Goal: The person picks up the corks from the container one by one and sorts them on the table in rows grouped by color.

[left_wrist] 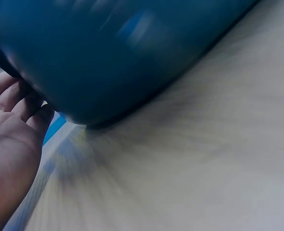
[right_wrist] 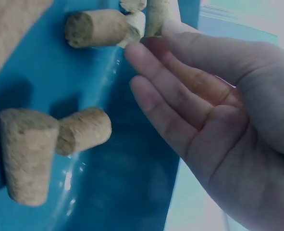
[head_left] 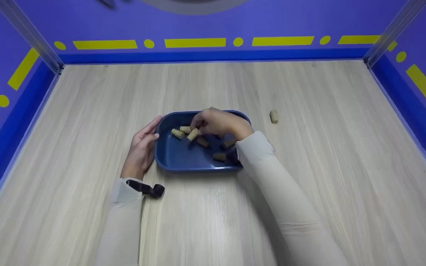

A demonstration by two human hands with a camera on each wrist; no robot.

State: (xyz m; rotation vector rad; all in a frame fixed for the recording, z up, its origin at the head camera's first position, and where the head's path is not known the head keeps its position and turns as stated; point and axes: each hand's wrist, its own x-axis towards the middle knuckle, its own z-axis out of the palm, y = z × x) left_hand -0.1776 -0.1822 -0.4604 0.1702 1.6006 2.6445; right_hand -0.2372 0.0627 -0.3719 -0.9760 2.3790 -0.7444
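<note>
A blue rectangular plastic container (head_left: pixel 185 159) lies on the table with several corks inside. My left hand (head_left: pixel 141 149) holds its left side, thumb at the rim and fingers along the outer wall. In the left wrist view the fingers (left_wrist: pixel 17 98) bend against the wall below the rim. My right hand (head_left: pixel 218 122) reaches over the far rim into the container and pinches a cork (right_wrist: pixel 162 15) between thumb and fingertips. Beneath and beside it lie other corks (right_wrist: pixel 96 28), among them a tapered one (right_wrist: pixel 29 156). My right forearm hides the container's right end.
A single cork (head_left: pixel 274 116) stands outside the container, to its right on the wood-grain table (head_left: pixel 327 159). Blue panels with yellow marks (head_left: pixel 194 43) border the table at the back and both sides. A black strap with a small camera (head_left: pixel 146 188) circles my left wrist.
</note>
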